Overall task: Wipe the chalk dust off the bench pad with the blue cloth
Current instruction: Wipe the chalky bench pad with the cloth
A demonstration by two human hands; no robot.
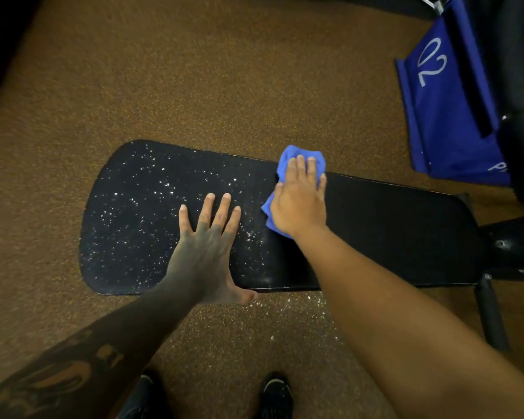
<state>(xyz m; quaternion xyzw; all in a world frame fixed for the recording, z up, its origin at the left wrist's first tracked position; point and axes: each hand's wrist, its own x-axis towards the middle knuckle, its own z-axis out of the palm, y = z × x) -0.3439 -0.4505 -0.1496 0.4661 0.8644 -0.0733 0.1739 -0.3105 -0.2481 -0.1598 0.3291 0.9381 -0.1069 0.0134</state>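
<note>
Here the blue cloth (300,164) is pressed flat on the black bench pad (390,231) by the right hand (300,204), near the far edge. The left hand (206,246) is laid open on the pad, fingers spread, holding nothing. White chalk dust (139,207) is scattered over the left half.

Bare arms, no sleeves, big dark tattoo (58,376) down the left forearm, and black sneakers (277,394) on.
</note>
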